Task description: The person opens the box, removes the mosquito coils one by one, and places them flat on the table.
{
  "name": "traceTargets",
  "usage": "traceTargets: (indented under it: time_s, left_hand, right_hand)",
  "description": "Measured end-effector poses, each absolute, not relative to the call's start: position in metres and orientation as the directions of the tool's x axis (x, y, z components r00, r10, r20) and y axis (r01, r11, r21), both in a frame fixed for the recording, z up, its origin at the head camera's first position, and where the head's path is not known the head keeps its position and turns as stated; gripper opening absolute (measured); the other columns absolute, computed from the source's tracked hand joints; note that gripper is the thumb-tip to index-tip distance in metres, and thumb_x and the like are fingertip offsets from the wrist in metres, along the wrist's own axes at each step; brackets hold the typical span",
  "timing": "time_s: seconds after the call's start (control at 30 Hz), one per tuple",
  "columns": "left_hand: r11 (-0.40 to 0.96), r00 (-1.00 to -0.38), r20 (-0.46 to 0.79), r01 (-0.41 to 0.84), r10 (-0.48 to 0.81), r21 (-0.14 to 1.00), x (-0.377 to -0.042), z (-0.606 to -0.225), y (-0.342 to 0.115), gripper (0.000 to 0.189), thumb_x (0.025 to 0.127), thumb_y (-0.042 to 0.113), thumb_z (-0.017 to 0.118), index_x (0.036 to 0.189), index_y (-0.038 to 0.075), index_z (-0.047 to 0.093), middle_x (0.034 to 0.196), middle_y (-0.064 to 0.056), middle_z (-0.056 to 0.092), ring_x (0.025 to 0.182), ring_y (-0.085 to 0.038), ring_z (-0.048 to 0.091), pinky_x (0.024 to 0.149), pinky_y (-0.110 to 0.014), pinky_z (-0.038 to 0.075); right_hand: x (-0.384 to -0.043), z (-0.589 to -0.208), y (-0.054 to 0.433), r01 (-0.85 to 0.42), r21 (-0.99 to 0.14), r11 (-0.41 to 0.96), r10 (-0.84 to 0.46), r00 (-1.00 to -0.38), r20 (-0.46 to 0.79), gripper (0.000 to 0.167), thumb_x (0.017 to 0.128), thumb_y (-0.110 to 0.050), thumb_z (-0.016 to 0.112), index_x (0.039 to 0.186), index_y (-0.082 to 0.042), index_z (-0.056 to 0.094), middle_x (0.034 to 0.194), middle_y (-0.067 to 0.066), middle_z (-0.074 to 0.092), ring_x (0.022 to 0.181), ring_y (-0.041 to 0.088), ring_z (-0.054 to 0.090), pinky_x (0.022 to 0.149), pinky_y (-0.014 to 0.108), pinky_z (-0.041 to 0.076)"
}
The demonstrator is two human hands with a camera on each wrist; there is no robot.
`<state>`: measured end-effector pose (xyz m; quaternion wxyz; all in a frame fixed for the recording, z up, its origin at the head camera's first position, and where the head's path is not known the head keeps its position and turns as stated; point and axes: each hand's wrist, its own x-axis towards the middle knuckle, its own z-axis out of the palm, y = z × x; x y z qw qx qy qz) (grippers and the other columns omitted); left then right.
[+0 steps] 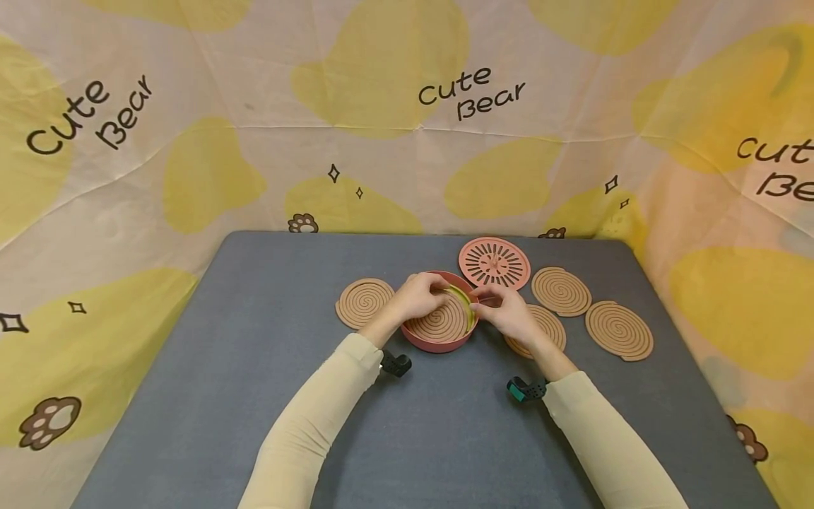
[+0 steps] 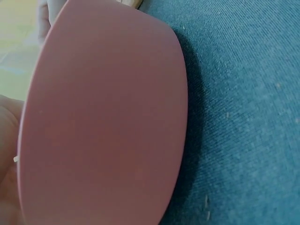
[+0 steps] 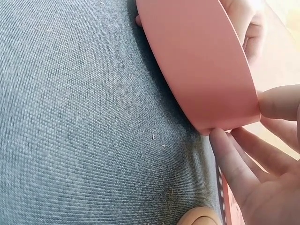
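A round pink mosquito-coil box [image 1: 439,347] stands on the table with a brown spiral mosquito coil [image 1: 437,324] inside. A yellow-green strip [image 1: 472,318] shows along its right inner wall. My left hand [image 1: 421,295] reaches over the box from the left, its fingertips over the coil near the far rim; I cannot tell whether they grip anything. At the right rim, my right hand [image 1: 505,312] pinches the box, its thumb at the rim and other fingers [image 3: 234,164] against the outer wall. The box's pink side [image 2: 103,117] fills much of the left wrist view.
One more coil [image 1: 364,302] lies left of the box. Several others lie to the right, one coil [image 1: 550,329] partly under the right hand, another coil [image 1: 619,330] farthest right. Behind the box lies a slotted pink lid [image 1: 494,263]. A printed cloth hangs behind the grey table [image 1: 267,339].
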<state>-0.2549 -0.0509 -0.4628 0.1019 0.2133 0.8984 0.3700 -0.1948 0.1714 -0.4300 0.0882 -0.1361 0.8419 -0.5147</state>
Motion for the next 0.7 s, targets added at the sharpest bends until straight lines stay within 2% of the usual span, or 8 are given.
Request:
traceTargets:
  time_s: [0.27, 0.7]
  left_hand:
    - [0.606, -0.874, 0.022, 0.354, 0.485, 0.712, -0.2556, -0.4623, -0.0531, 0.028, 0.094, 0.016, 0.072, 0.121, 0.006, 0.073, 0.12, -0.009, 0.07, 0.117, -0.024, 0.062, 0.101, -0.039, 0.048]
    - [0.577, -0.876, -0.011, 0.307, 0.482, 0.757, -0.2555, -0.4563, -0.056, 0.027, 0.095, 0.015, 0.073, 0.121, 0.007, 0.074, 0.122, -0.007, 0.071, 0.12, -0.024, 0.062, 0.103, -0.039, 0.048]
  right_hand:
    - [-0.1958, -0.4332, 0.1718, -0.13, -0.904, 0.406, -0.323, -0.946, -0.009, 0.033, 0.097, -0.003, 0.067, 0.126, 0.012, 0.062, 0.122, 0.031, 0.064, 0.11, 0.042, 0.064, 0.08, 0.025, 0.052]
    - [-0.1967, -0.4343, 0.1724, -0.122, -0.91, 0.397, -0.323, -0.946, -0.014, 0.034, 0.097, -0.004, 0.067, 0.127, 0.012, 0.062, 0.124, 0.031, 0.063, 0.111, 0.043, 0.064, 0.081, 0.028, 0.052]
